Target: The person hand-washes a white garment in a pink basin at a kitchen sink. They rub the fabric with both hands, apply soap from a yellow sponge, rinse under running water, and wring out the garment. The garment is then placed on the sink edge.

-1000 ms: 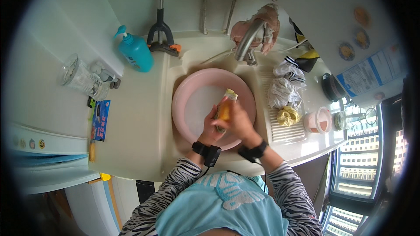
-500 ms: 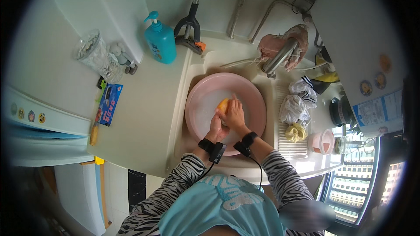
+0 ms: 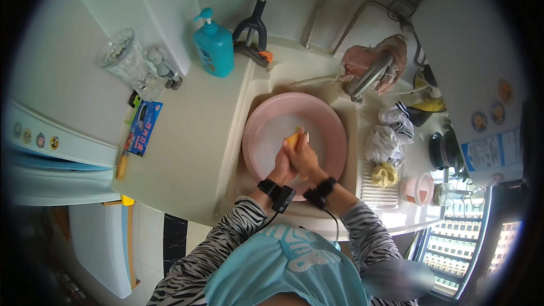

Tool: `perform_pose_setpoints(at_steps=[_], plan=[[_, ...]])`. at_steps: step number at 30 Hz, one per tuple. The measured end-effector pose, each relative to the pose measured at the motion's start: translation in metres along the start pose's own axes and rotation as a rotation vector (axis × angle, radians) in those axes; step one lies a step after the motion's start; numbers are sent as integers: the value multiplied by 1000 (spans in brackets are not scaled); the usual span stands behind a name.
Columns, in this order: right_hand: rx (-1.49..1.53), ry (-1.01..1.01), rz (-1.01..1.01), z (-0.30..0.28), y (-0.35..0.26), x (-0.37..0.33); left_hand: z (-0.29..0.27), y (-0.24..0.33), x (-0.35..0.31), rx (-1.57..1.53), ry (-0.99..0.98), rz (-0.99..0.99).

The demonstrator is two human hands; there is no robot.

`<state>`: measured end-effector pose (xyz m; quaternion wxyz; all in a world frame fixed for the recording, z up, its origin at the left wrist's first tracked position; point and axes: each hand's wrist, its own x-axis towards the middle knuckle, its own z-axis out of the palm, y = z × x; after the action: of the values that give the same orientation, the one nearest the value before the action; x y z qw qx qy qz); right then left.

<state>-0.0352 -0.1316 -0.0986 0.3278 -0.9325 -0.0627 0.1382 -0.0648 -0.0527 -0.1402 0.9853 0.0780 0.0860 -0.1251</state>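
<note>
A pink round basin [image 3: 335, 150] stands in the sink, with cloudy, whitish water in its bottom. Over it, my left hand [image 3: 283, 165] and my right hand [image 3: 306, 157] are pressed together around a yellow-orange bar of soap [image 3: 293, 139]. My right hand lies over the bar and hides part of it. The left one is closed against it from the other side, its fingers partly covered. Both wrists wear black bands with small devices and cables.
A teal pump bottle [image 3: 214, 51] and a grey-handled tool [image 3: 251, 34] stand behind the sink. The faucet [image 3: 371, 76] has a pink cloth over it. White clothes [image 3: 385, 141] and a yellow cloth [image 3: 385, 175] lie on the ridged drainboard, near a pink tub [image 3: 416, 188].
My hands have drawn closer together around the soap, and the right one has turned, with less of the soap showing. The whole view has shifted slightly.
</note>
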Motion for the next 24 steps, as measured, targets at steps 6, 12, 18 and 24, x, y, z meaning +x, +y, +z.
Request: perform_pose_setpoints(at_steps=[6,12,18,24], plan=[[28,210,10,-4,-5,-1,6,-4,-1,122,103,-95],[-61,215,-123,-8,-12,-8,17,5,-6,-44,-20,-47],[351,181,189,-7,6,5,37,8,-13,157,151,-74],[1058,7,293,-43,21,20,31,20,-2,319,191,155]])
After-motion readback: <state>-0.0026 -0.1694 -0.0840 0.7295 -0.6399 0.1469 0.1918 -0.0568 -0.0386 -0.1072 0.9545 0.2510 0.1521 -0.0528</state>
